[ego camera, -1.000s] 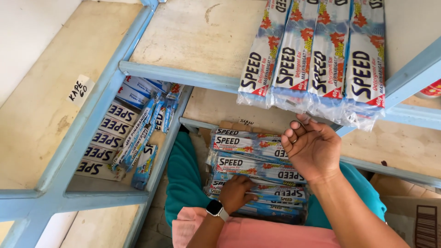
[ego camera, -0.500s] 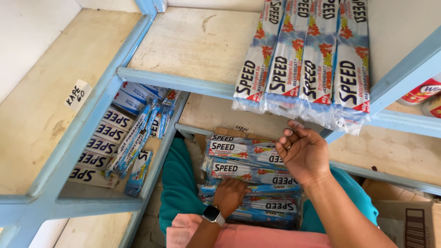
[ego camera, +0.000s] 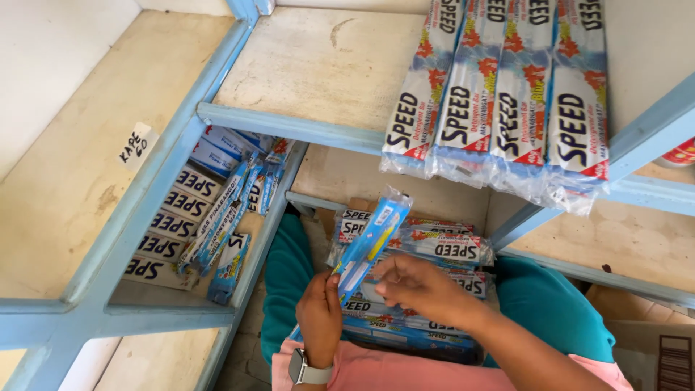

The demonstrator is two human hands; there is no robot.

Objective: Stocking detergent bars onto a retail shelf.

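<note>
1. Hands meet low in the view, over a stack of bagged detergent bars (ego camera: 420, 289) that rests on the person's lap.
2. The left hand (ego camera: 320, 318), a watch at its wrist, is closed around the lower end of a long blue wrapped bar (ego camera: 369, 246), which tilts up and to the right above the stack.
3. The right hand (ego camera: 423, 289) sits just beside that bar with fingers curled; whether it pinches the wrapper or only touches it cannot be told.
4. Four more wrapped bars (ego camera: 507, 101) lie side by side on the upper shelf (ego camera: 318, 69), their ends hanging over its blue front rail.
5. Another batch of bars (ego camera: 195, 217) fills the lower left compartment, some lying flat, some leaning.
6. Judging from this, handling goes best with a firm hold near the bar's middle rather than its end, since the slick film looks likely to slip and the long bar could tip.
7. Keeping it level and parallel to its neighbours would avoid snagging their loose wrapper ends.
</note>
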